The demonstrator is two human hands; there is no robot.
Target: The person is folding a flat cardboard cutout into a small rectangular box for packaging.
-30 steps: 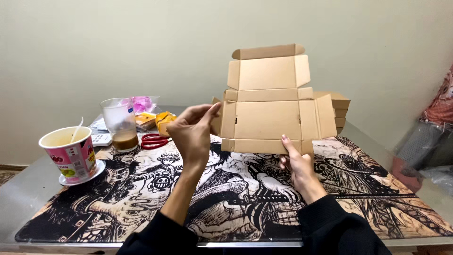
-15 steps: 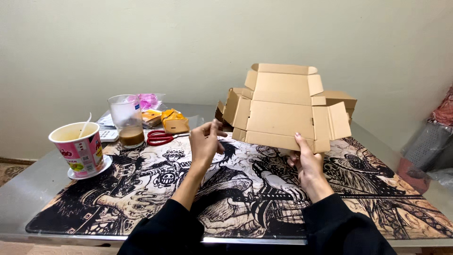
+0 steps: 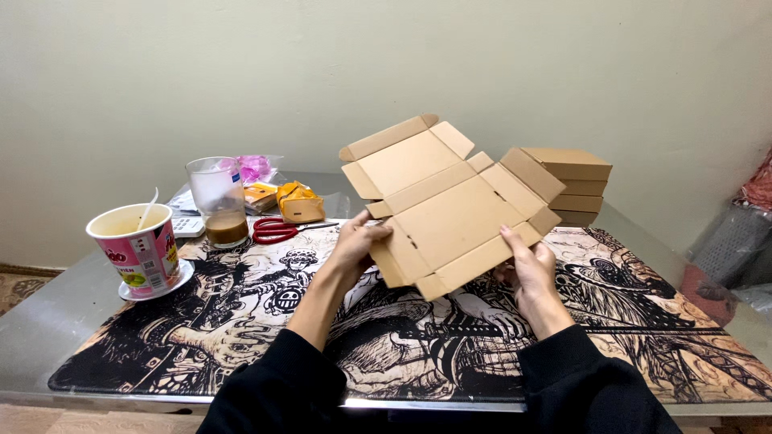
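Left hand [image 3: 354, 245] pinching the flat box [image 3: 450, 205] edge, right hand [image 3: 527, 269] gripping its lower flap, box tilting above the worktop [image 3: 48, 329]

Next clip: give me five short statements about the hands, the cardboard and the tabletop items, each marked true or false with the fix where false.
1. Both hands hold an unfolded flat cardboard box blank above the mat. True: the left hand grips its left edge, the right hand its lower right edge.
2. The blank lies flat on the table. False: it is raised and tilted.
3. Red-handled scissors lie behind the left hand. True.
4. The glass is full to the brim. False: brown liquid fills only the bottom.
5. The folded boxes are spread singly across the mat. False: they are stacked at the far right of the table.
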